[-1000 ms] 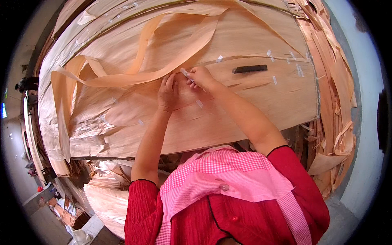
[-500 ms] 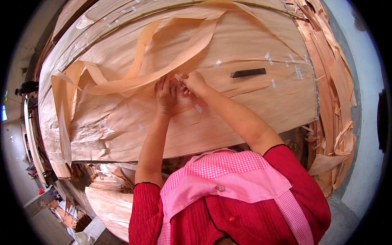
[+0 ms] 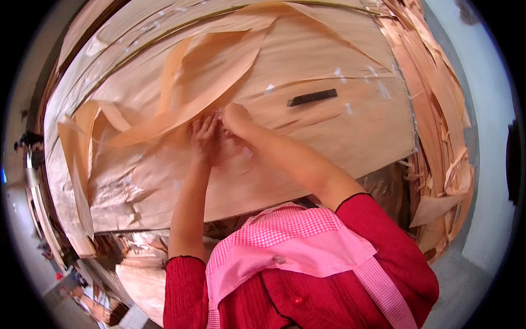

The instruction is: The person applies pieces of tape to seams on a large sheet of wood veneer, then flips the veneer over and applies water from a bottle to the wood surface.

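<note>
My left hand (image 3: 204, 137) lies flat on a wide sheet of wood veneer (image 3: 350, 131), fingers stretched out and pointing away from me. Close on its right, my right hand (image 3: 236, 119) is closed over a small whitish piece (image 3: 221, 112), blurred and mostly hidden by the fingers. Just beyond both hands a long, loose strip of thin veneer (image 3: 211, 98) curls above the sheet and loops off to the left. A short white tape piece (image 3: 247, 152) sticks to the sheet near my right wrist. To the right lies a dark narrow bar (image 3: 312, 98), out of either hand's reach.
More white tape bits (image 3: 383, 90) dot the sheet at the right. Torn veneer scraps (image 3: 438, 126) are heaped past the right edge, beside a pale blue wall (image 3: 482, 109). Below the near edge, at the left, stands a stack of veneer sheets (image 3: 139, 279).
The whole view has shifted, so the sheet and bar appear further left. My right hand has turned over the whitish piece, which shows less now. My left hand stays flat beside it.
</note>
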Demonstrator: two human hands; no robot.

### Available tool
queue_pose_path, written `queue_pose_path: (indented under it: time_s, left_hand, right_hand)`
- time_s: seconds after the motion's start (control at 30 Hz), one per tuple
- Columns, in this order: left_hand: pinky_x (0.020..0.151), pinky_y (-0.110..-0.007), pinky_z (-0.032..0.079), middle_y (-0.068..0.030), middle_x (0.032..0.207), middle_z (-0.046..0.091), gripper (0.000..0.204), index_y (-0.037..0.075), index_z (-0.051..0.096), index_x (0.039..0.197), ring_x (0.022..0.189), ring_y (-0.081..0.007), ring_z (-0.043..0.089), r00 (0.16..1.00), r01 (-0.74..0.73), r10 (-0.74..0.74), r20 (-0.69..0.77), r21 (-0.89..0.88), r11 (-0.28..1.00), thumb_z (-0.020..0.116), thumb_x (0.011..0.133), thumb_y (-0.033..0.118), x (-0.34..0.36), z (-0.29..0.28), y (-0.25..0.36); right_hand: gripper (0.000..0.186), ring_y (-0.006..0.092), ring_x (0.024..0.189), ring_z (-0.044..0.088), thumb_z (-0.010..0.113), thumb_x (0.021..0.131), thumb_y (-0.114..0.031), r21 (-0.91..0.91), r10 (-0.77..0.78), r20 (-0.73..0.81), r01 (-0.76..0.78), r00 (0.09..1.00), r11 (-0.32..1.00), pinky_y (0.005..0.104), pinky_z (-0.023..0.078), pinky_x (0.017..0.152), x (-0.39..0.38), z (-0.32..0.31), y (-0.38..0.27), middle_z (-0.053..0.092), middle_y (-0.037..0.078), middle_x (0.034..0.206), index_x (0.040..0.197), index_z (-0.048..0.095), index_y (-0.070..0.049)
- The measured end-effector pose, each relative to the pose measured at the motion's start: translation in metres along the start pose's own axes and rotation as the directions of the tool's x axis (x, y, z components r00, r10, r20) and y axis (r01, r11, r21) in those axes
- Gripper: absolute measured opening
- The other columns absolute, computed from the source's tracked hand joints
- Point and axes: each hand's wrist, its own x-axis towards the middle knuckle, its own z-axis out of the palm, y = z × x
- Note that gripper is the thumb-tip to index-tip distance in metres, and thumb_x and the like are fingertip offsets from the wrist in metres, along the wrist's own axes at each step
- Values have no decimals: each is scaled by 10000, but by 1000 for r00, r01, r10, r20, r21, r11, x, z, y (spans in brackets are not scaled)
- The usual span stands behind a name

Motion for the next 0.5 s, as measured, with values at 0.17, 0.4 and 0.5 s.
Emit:
queue_pose_path:
  time_s: [0.17, 0.4, 0.5]
  left_hand:
    - [946, -453, 322, -83, 1101, 566, 436, 64, 547, 1131, 1082, -276, 474, 997, -70, 67, 31, 103, 992, 552, 726, 227, -19, 5, -19]
    - [963, -403, 352, -120, 1108, 572, 292, 56, 600, 1036, 1127, -321, 455, 949, 58, -188, -252, -447, 893, 548, 753, 2, -83, -64, -48]
    - [988, -409, 321, -132, 1217, 505, 327, 44, 562, 1099, 1176, -307, 422, 846, 423, -469, -254, -216, 880, 560, 773, 24, -216, -83, -118]
  right_hand:
    - [161, 280, 764, 621, 538, 775, -144, -606, -278, 221, 355, 935, 711, 388, 497, 652, 8, -1, -34, 634, 168, 810, 822, 647, -35]
    - [139, 152, 603, 599, 520, 845, -110, 140, -4, 233, -29, 972, 990, 281, 492, 552, -53, -24, -23, 612, 99, 707, 887, 596, -1]
    - [144, 133, 584, 584, 528, 851, -113, 319, -31, 368, -95, 929, 943, 260, 479, 521, -76, 32, -38, 605, 71, 692, 891, 592, 9]
